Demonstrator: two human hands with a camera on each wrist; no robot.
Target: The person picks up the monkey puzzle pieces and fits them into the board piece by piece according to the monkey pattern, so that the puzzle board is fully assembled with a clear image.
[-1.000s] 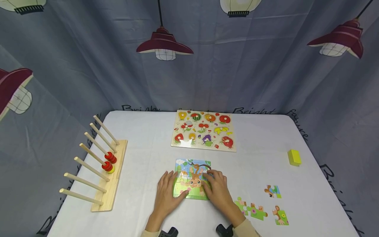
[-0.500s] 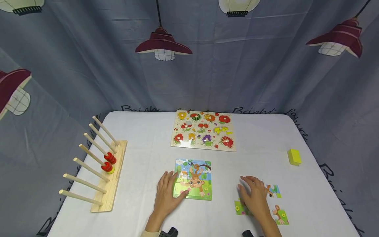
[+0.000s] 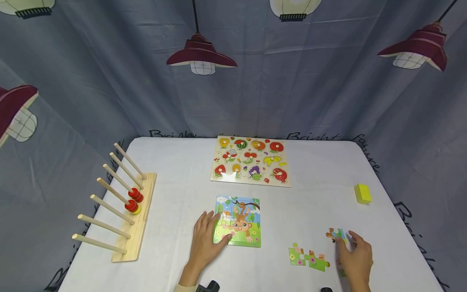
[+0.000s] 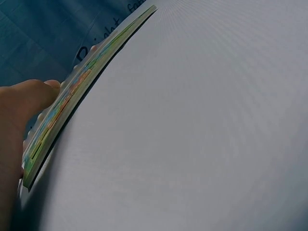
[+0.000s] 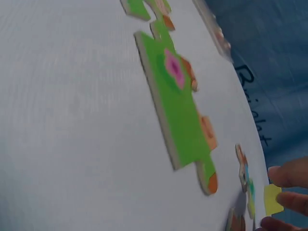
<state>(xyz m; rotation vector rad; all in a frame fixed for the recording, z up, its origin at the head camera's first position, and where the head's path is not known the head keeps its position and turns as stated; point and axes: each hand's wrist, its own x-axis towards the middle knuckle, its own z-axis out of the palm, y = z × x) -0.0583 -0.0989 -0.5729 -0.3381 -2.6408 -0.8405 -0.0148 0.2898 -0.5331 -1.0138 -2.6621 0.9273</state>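
Observation:
My left hand point(image 3: 206, 245) rests on the left edge of a square monkey jigsaw puzzle point(image 3: 240, 221), fingers fairly straight, thumb at the lower part. In the left wrist view that thumb lies against the puzzle board point(image 4: 72, 98). On the right, my right hand point(image 3: 356, 259) hovers with thumb and fingers apart at a loose jigsaw piece point(image 3: 331, 234) with brown, blue and green. Beneath the hand a second piece point(image 3: 342, 273) is mostly hidden. To its left lie two green pieces, one with a yellow flower point(image 3: 296, 257) and one with a pink flower point(image 5: 174, 96).
Behind the puzzle lies a wooden fruit board point(image 3: 251, 161). A wooden peg rack point(image 3: 136, 231) with red and yellow rings stands at the left, its pegs sticking up. A yellow block point(image 3: 363, 194) sits at the right on the white table point(image 3: 175, 170).
My right hand has left the monkey puzzle and swept right, past the two green pieces, to the far-right pieces. My left hand has stayed on the puzzle.

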